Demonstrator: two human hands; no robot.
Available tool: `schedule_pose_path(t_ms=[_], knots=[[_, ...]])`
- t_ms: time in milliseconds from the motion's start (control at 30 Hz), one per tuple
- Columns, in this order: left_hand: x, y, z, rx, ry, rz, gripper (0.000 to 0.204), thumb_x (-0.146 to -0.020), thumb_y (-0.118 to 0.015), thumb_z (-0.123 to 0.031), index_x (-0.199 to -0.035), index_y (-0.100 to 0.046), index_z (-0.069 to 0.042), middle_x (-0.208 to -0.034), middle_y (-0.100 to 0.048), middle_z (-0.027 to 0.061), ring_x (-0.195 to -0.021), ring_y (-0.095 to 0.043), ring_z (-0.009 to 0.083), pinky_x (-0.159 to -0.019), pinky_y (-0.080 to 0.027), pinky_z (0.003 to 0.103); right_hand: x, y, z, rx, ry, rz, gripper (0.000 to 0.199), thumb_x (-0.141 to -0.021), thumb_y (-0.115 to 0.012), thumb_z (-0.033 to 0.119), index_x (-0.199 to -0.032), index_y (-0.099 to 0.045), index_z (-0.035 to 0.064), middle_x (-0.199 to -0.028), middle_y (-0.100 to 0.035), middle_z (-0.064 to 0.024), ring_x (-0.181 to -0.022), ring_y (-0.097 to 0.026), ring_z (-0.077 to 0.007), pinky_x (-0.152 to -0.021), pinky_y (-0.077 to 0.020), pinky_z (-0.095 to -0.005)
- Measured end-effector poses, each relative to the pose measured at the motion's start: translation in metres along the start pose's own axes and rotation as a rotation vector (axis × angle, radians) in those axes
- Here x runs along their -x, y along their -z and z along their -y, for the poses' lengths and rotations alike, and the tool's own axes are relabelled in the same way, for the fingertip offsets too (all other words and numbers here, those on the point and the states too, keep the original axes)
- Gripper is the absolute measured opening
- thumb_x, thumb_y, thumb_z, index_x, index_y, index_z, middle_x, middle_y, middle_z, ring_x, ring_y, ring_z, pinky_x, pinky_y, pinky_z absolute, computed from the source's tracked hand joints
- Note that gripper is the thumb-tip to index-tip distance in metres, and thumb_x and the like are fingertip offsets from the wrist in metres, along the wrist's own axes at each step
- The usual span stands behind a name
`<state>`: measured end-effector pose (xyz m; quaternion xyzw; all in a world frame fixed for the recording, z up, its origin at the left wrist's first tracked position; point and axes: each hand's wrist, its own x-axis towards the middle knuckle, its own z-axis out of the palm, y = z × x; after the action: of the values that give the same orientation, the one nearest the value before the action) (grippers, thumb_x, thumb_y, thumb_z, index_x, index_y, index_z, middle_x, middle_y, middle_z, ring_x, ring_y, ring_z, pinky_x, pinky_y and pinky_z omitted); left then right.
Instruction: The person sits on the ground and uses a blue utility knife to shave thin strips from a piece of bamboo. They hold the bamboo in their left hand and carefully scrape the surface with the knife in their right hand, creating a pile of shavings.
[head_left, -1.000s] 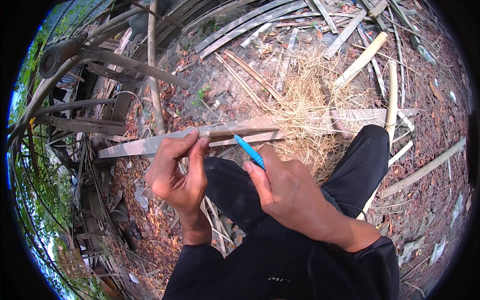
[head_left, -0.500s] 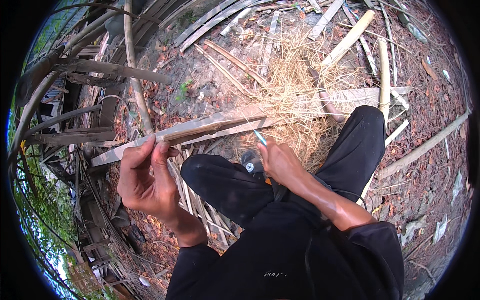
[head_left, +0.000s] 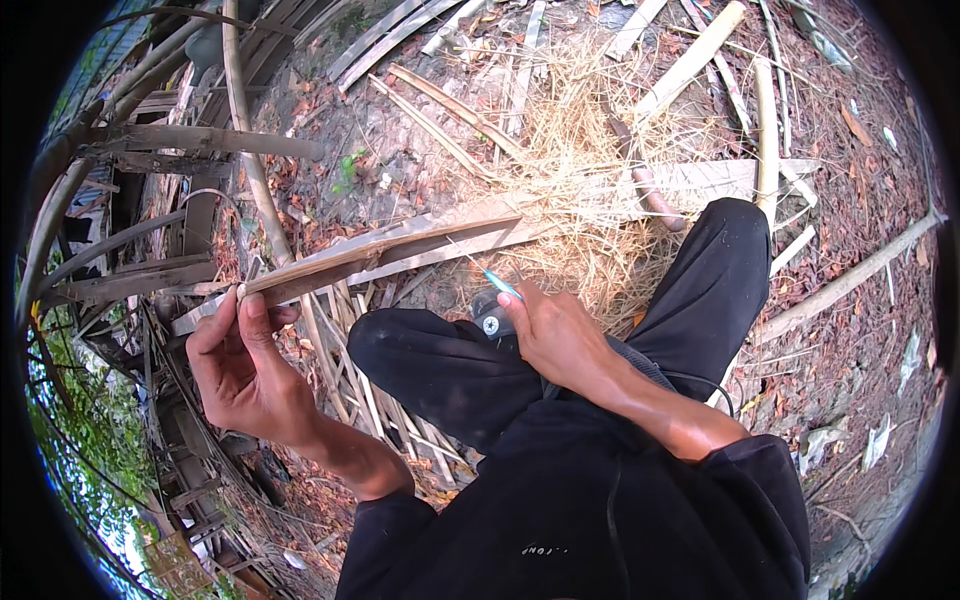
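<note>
My left hand (head_left: pixel 255 375) is closed, thumb and fingers pinching the left end of a long brown wooden strip (head_left: pixel 370 258), possibly split bamboo. The strip slants up to the right above a pale flat board (head_left: pixel 425 262) on the ground. In my right hand (head_left: pixel 560 335) is a slim teal-handled tool (head_left: pixel 500 284), its thin tip pointing up and left toward the strip; I cannot make out its kind. Between the tip and the strip's lower edge a small gap seems to show. A brown curved handle (head_left: pixel 655 200) lies in the straw.
Pale straw-like shavings (head_left: pixel 585 150) cover the far middle ground. Thin split strips (head_left: pixel 375 390) are piled left of my bent legs (head_left: pixel 440 370). Poles (head_left: pixel 690 65) lie at the far right, and a wooden frame (head_left: pixel 150 270) stands on the left. Dry leaves litter the ground.
My left hand has shifted left, carrying the strip with it. My right hand has moved slightly left with the teal-handled tool. The surroundings have slid a little left in view.
</note>
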<state>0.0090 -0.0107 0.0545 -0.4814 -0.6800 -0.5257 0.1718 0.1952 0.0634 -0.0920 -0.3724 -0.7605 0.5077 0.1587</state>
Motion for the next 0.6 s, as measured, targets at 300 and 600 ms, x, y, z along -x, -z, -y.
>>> schedule_pose_path(t_ms=[300,600], knots=[[-0.002,-0.003,0.017,0.008,0.034,0.003,0.013,-0.087,-0.063,0.002,-0.096,-0.056,0.009,-0.083,-0.066,0.0183,-0.059,-0.064,0.0177,-0.053,-0.054,0.025,-0.002,0.020,0.041,-0.141,0.080,-0.017,0.035,-0.097,-0.048,0.026,-0.085,-0.052,-0.0056,-0.051,-0.053,-0.0234,-0.048,-0.053,-0.0443,-0.047,-0.0406,-0.0514],[0.010,-0.001,0.002,-0.020,-0.004,0.016,0.013,-0.087,-0.062,0.004,-0.096,-0.055,0.009,-0.082,-0.065,0.0211,-0.060,-0.065,0.0187,-0.055,-0.055,0.025,-0.036,-0.033,-0.017,0.004,0.044,-0.080,0.039,-0.098,-0.045,0.028,-0.083,-0.056,-0.0066,-0.053,-0.055,-0.0254,-0.052,-0.057,-0.0446,-0.050,-0.0457,-0.0480]])
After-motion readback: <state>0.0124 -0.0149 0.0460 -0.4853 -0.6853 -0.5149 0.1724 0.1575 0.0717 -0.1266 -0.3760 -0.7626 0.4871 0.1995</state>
